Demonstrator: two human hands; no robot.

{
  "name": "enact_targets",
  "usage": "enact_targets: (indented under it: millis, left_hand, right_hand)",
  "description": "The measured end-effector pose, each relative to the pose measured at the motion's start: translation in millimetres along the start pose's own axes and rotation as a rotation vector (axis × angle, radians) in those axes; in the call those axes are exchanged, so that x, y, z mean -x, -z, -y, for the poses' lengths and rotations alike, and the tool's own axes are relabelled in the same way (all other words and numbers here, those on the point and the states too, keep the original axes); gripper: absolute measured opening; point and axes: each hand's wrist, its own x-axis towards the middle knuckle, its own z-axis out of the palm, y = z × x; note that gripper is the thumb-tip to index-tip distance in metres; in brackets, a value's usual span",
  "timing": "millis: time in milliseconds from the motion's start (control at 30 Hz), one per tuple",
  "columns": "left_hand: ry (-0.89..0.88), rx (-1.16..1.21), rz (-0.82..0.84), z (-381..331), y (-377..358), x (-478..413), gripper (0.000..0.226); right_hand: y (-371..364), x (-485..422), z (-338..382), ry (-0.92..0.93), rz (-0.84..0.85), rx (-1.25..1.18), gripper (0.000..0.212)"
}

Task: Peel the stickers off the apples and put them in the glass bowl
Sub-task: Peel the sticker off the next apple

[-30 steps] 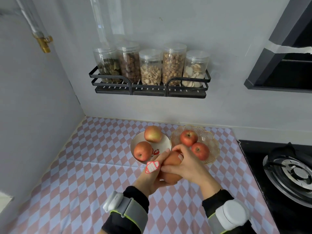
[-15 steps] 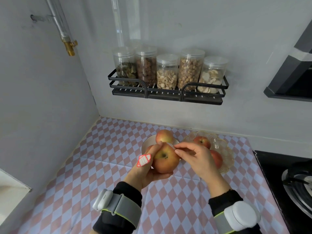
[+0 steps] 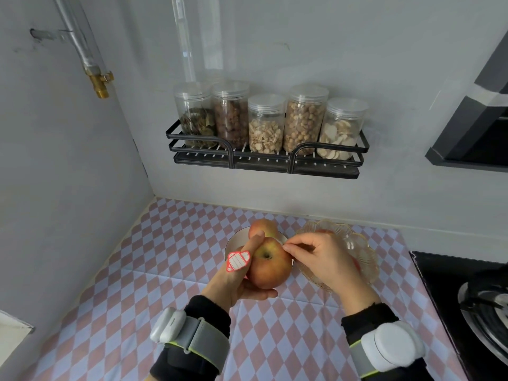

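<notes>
A home kitchen — gas hob (image 3: pixel 483 312), range hood (image 3: pixel 478 127), wall rack (image 3: pixel 264 160) of dry-goods jars (image 3: pixel 266 123).

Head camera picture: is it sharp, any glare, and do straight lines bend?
Head view: the held apple and jars look sharp; a pale vertical streak of glare runs down the wall above the jars; the pipe at the left leans, wide-angle warping; light is soft, with faint shadow under the shelf.

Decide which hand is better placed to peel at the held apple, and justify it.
The right hand: its fingers pinch at the apple's upper edge; the left hand cups it from below.
</notes>
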Motion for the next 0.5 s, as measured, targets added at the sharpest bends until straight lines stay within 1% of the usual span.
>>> enact_targets:
  millis: [133, 300, 433, 500]
  left_hand:
    - [0.013, -0.049, -0.009, -2.7, 1.1, -4.1, 0.086]
    - [-0.016, -0.082, -0.019, -3.2, 4.5, -7.9, 0.082]
    - [-0.027, -0.086, -0.049, -3.0, 6.7, -9.8, 0.079]
    - [-0.039, -0.093, -0.052, -2.1, 7.7, -10.2, 0.078]
  right_hand:
    - [1.1, -1.8, -0.6, -0.019, 0.004, -0.035, 0.008]
    - [-1.5, -5.9, 1.0, -0.055, 0.020, -0.049, 0.019]
    - [-9.9, -7.4, 2.1, -0.069, -0.026, -0.038, 0.009]
    - [-13.3, -6.2, 2.4, -0.057, -0.042, -0.014, 0.007]
